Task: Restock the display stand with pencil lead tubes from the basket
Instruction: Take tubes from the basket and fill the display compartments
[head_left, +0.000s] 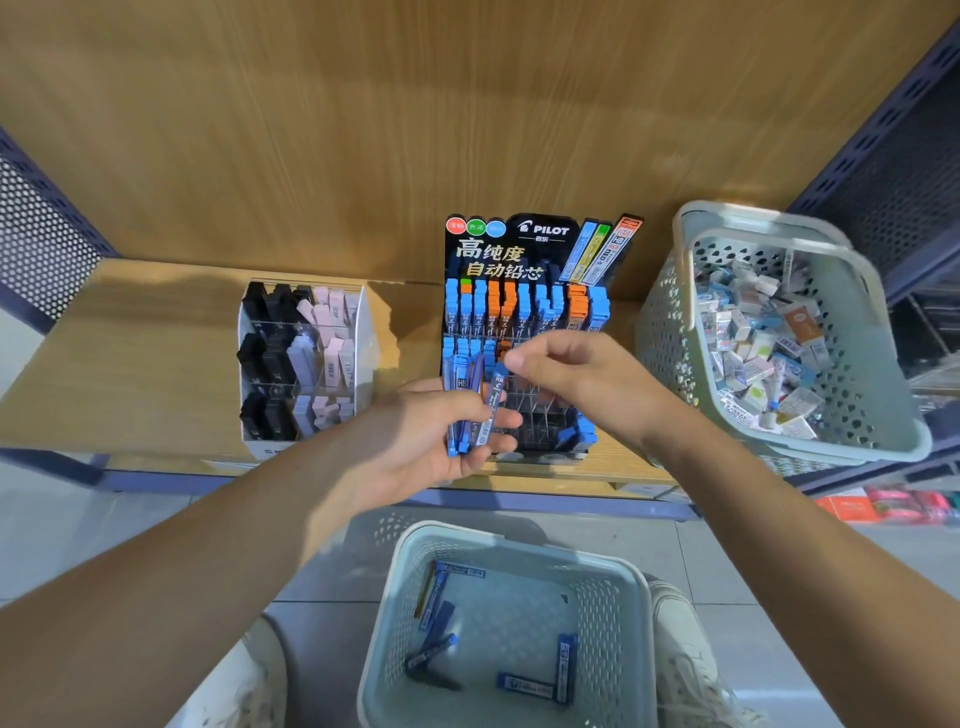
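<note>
Woodgrain shelf (130, 364) spreads out beyond both of your grips, carrying everything but the lower basket. Well to the right of your right grip (582, 379), a pale green perforated basket (665, 332) sits on it, heaped with small boxed erasers (763, 332). Below both grips and nearer to you, on the tiled floor (78, 530), stands the second green basket (514, 543). A handful of blue pencil lead tubes (566, 667) lie loose on its bottom.

Directly behind the grips, the black Pilot display stand (504, 260) stands upright. Its back row is packed with blue- and orange-capped tubes. The next row holds several blue caps at the left end, just above your left grip (415, 441). A few more blue caps show at the front right corner, under your right wrist.

Left of your left grip is a clear tiered rack (306, 364) of black, grey and pink blocks.

Your left grip is curled around a fan of blue lead tubes (462, 410), held roughly upright in front of the stand. Your right grip is nearly closed, with thumb and forefinger pinching the cap end of the rightmost tube (493, 410) in that fan. The left fingers touch that tube too.
</note>
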